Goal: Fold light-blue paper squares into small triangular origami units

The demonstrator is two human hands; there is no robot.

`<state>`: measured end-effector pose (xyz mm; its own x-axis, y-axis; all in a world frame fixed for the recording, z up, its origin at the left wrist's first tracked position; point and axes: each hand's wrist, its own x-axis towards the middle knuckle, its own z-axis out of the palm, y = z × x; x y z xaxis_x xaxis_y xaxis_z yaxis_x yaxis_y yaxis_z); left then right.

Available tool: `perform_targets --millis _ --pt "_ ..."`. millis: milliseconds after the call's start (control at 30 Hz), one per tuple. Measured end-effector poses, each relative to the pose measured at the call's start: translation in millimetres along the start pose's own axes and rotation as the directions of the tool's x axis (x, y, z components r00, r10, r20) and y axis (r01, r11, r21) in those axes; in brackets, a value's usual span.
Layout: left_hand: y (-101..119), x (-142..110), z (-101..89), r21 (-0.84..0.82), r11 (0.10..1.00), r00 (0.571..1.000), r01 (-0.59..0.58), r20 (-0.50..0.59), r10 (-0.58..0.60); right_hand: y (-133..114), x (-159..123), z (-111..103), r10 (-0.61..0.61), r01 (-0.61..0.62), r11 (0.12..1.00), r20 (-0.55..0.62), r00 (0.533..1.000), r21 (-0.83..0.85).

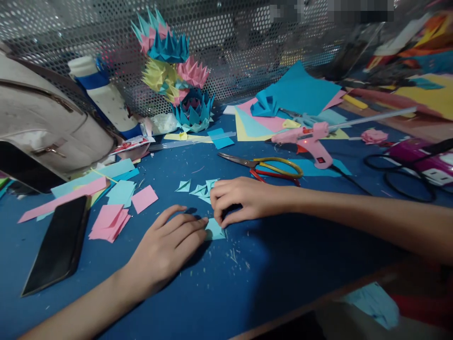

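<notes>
A small light blue paper square [214, 229] lies on the blue table, creased at its right corner. My left hand [166, 243] rests flat with its fingers stretched out, its fingertips on the left edge of the square. From the right, my right hand [240, 200] has its fingers curled in and pinches the paper by its right side. Just behind are several folded light blue paper pieces [200, 190], partly covered by the right hand. Pink paper squares [109, 223] form a loose stack left of my left hand, with one single pink square [145, 199] beside it.
Scissors [260, 167] lie open behind my right hand. A pink glue gun [314, 141] with a glue stick stands beyond them. Folded-paper flowers [194, 111], a bottle [106, 97] and a bag [46, 108] stand along the perforated metal panel. A phone [58, 245] lies at left.
</notes>
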<state>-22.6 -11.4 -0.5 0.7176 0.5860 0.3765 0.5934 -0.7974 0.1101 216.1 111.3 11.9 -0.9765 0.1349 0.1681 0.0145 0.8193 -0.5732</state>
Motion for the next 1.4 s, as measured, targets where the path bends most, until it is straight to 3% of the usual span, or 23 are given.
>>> perform_targets --millis 233,400,533,800,933,1167,1300,1400 --pt "0.1 1.6 0.7 0.012 1.000 1.000 0.021 -0.010 -0.021 -20.0 2.3 0.1 0.095 -0.096 0.995 0.110 0.989 0.009" --pt "11.5 2.1 -3.4 0.074 0.997 0.997 -0.001 -0.078 0.007 -29.3 1.3 8.0 0.178 -0.177 0.984 0.052 0.983 -0.015" --pt "25.7 -2.7 -2.1 0.085 0.994 0.996 -0.073 -0.040 0.076 -29.1 -0.1 13.0 0.176 -0.176 0.984 -0.012 0.984 -0.023" --pt "31.4 -7.9 5.5 0.115 0.992 0.999 -0.045 0.017 0.044 -21.4 4.8 5.4 0.283 -0.261 0.938 -0.067 0.957 0.229" --pt "28.5 -6.3 3.2 0.128 0.990 0.998 -0.061 0.041 0.056 -15.6 11.8 7.7 0.247 -0.235 0.965 -0.107 0.963 0.112" --pt "29.5 -4.4 -2.4 0.086 0.995 0.999 -0.039 -0.020 0.041 -23.5 8.6 15.9 0.261 -0.272 0.960 -0.137 0.956 -0.066" --pt "31.1 -7.3 -2.7 0.087 0.995 0.997 -0.043 -0.057 0.048 -36.7 3.4 12.1 0.303 -0.303 0.953 -0.007 0.953 -0.013" --pt "31.6 -10.8 -0.5 0.070 0.997 0.997 -0.040 -0.060 0.044 -36.9 2.4 5.2 0.264 -0.276 0.957 0.119 0.957 0.093"
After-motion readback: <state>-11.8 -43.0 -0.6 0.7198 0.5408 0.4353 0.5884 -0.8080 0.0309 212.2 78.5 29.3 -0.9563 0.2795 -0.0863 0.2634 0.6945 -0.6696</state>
